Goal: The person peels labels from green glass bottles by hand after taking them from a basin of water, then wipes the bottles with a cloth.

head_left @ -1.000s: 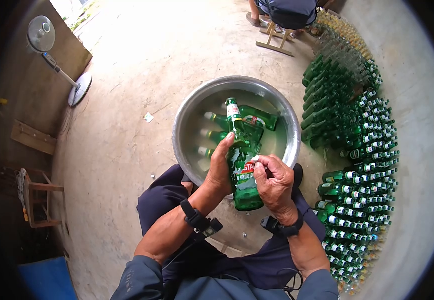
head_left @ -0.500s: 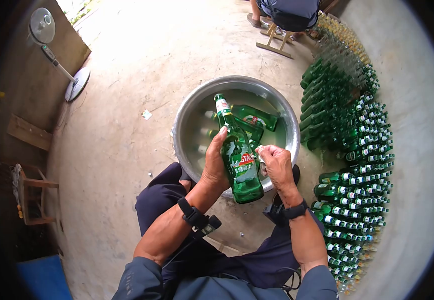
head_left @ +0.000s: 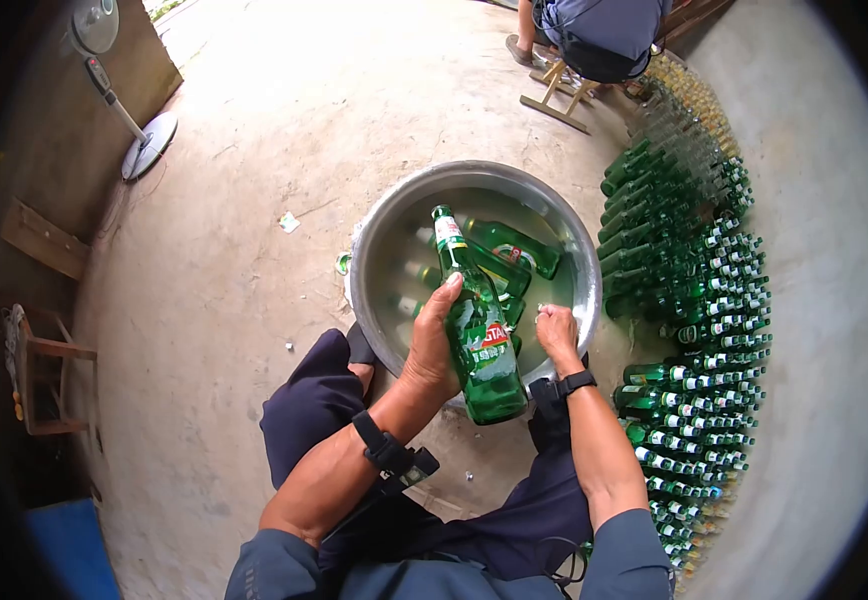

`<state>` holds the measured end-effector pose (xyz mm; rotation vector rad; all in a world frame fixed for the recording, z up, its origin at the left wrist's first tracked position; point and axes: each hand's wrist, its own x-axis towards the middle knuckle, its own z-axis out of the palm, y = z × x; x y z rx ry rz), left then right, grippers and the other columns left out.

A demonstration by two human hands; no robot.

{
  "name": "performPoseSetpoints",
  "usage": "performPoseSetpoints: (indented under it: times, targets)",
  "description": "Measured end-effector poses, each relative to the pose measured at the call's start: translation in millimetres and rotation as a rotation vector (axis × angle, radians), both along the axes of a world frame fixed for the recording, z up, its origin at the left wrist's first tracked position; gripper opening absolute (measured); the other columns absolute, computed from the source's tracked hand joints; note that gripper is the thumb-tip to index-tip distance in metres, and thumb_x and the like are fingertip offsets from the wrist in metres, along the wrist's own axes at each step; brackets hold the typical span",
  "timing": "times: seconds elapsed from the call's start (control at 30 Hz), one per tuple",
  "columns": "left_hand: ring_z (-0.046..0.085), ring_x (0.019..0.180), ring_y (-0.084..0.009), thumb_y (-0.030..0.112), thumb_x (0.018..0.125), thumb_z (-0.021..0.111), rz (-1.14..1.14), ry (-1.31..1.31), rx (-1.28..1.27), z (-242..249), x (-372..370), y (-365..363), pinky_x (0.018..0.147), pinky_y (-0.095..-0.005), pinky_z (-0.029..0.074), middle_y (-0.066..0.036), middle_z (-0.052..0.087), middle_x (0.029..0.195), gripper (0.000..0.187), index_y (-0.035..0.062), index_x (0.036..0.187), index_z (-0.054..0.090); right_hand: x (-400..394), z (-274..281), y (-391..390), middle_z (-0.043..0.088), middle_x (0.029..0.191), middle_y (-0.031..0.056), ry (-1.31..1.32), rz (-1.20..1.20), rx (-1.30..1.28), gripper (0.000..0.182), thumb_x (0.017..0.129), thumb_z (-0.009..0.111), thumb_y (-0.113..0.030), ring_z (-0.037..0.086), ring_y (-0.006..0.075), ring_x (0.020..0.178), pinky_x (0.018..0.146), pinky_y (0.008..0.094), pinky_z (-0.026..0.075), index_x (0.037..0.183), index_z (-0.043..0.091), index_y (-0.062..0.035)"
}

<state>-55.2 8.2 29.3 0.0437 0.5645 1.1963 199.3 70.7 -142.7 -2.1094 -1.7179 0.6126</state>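
Note:
My left hand [head_left: 436, 335] is wrapped round a green glass bottle [head_left: 495, 385], its neck tilted up and away over a round metal basin [head_left: 379, 215]. The bottle has a red and white label, partly torn, and a white neck label. Over the basin's right side, my right hand [head_left: 558, 333] is closed, apart from the bottle, with a small pale scrap [head_left: 542, 311] at its fingertips. Several green bottles [head_left: 514, 245] lie in the cloudy water of the basin.
Rows of green bottles [head_left: 699, 380] line the right wall. A person [head_left: 594, 40] sits on a wooden stool [head_left: 556, 105] at the top. A fan [head_left: 114, 100] and a wooden chair [head_left: 59, 350] are at the left. A blue object [head_left: 69, 550] lies lower left.
My right hand has moved away from the bottle's label, to the right. The bottle stays in my left hand. The whole view has shifted slightly.

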Motion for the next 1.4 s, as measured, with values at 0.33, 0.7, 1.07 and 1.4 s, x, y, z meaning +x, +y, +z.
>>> performPoseSetpoints:
  times: [0.33, 0.7, 1.07, 1.4]
  targets:
    - [0.071, 0.084, -0.0221, 0.043, 0.102, 0.058, 0.032, 0.058, 0.027, -43, 9, 8, 0.076, -0.0395, 0.061, -0.010, 0.071, 0.101, 0.040, 0.0072, 0.120, 0.062, -6, 18, 12, 0.056, 0.067, 0.0026, 1.196, -0.578, -0.503, 0.023, 0.101, 0.064, -0.029, 0.046, 0.0072, 0.046, 0.038, 0.0202, 0.032, 0.086, 0.057, -0.0134]
    - [0.063, 0.063, -0.0167, 0.042, 0.102, 0.057, 0.008, 0.108, 0.066, -39, 12, 5, 0.060, -0.0338, 0.056, -0.005, 0.061, 0.079, 0.036, 0.0062, 0.099, 0.061, -88, 202, -22, 0.071, 0.083, 0.0062, 1.081, 0.227, -0.408, 0.023, 0.104, 0.065, -0.022, 0.068, 0.0109, 0.069, 0.059, 0.0239, 0.054, 0.099, 0.070, -0.0004]
    - [0.062, 0.072, -0.0141, 0.043, 0.097, 0.064, 0.091, 0.246, -0.053, -57, 32, 12, 0.063, -0.0310, 0.052, -0.003, 0.062, 0.087, 0.035, 0.0090, 0.103, 0.061, -94, 215, -57, 0.073, 0.089, 0.0058, 0.861, 0.272, -0.134, 0.013, 0.100, 0.066, -0.006, 0.072, 0.0120, 0.081, 0.069, 0.0249, 0.059, 0.104, 0.072, 0.0051]
    - [0.068, 0.076, -0.0176, 0.041, 0.101, 0.059, 0.041, 0.178, 0.026, -56, 38, 14, 0.068, -0.0323, 0.058, -0.006, 0.070, 0.096, 0.036, 0.0083, 0.115, 0.063, -79, 203, -62, 0.073, 0.089, 0.0078, 0.787, 0.135, 0.008, 0.013, 0.101, 0.063, -0.004, 0.074, 0.0130, 0.080, 0.065, 0.0243, 0.059, 0.107, 0.071, 0.0044]
